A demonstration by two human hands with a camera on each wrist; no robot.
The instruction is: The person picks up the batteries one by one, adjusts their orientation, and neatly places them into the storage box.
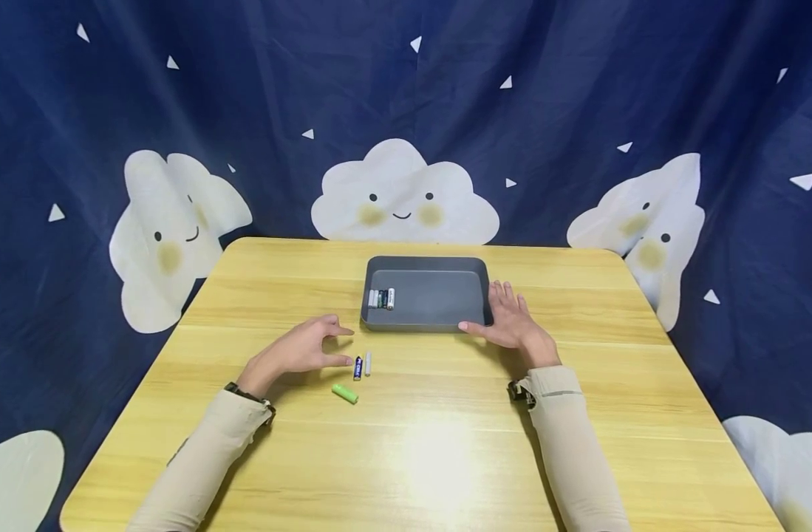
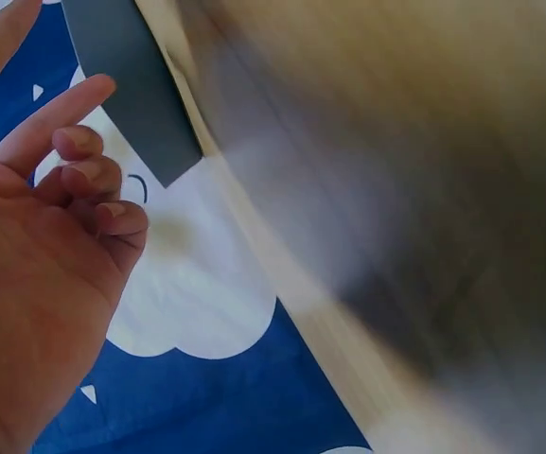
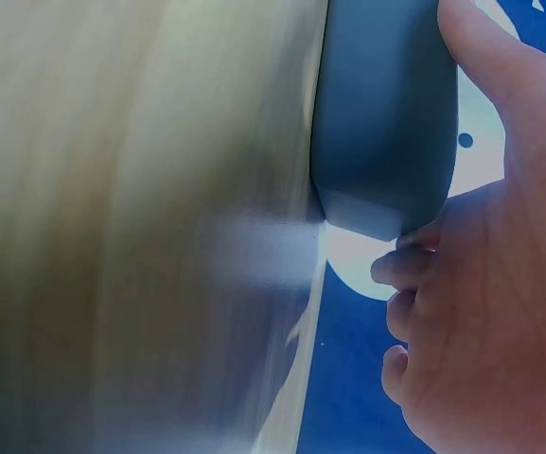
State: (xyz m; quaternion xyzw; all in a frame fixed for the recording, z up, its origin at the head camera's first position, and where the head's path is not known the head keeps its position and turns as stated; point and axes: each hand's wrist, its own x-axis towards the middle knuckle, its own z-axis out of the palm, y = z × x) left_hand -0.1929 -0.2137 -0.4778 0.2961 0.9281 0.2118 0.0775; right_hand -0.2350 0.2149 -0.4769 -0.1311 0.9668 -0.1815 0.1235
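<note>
Deep blue cloth (image 1: 445,81) printed with smiling white clouds (image 1: 406,166) is hanging behind the pale wooden table (image 1: 645,414), where a grey tray (image 1: 439,299) is lying between and beyond my arms. My left hand (image 1: 301,349) is hovering just outside the tray's near left corner, holding nothing: thumb and forefinger are standing apart, while the other fingers are curling loosely toward the palm. My thumb tip is pointing at a blue battery (image 1: 357,369), which is lying on my side of that corner; I cannot tell whether they are touching. Just right of it a white battery (image 1: 368,363) is lying, and a green battery (image 1: 344,393) is slanting a little farther from the tray, nearer me. My right hand (image 1: 510,323) is resting against the tray's near right corner, fingers spreading fairly straight along the side wall, thumb lying over the near rim. Inside the tray, close to its left wall, a row of white and dark batteries (image 1: 382,299) is lying side by side. Beige sleeves (image 1: 572,436) are covering my forearms on the tray's near side.
</note>
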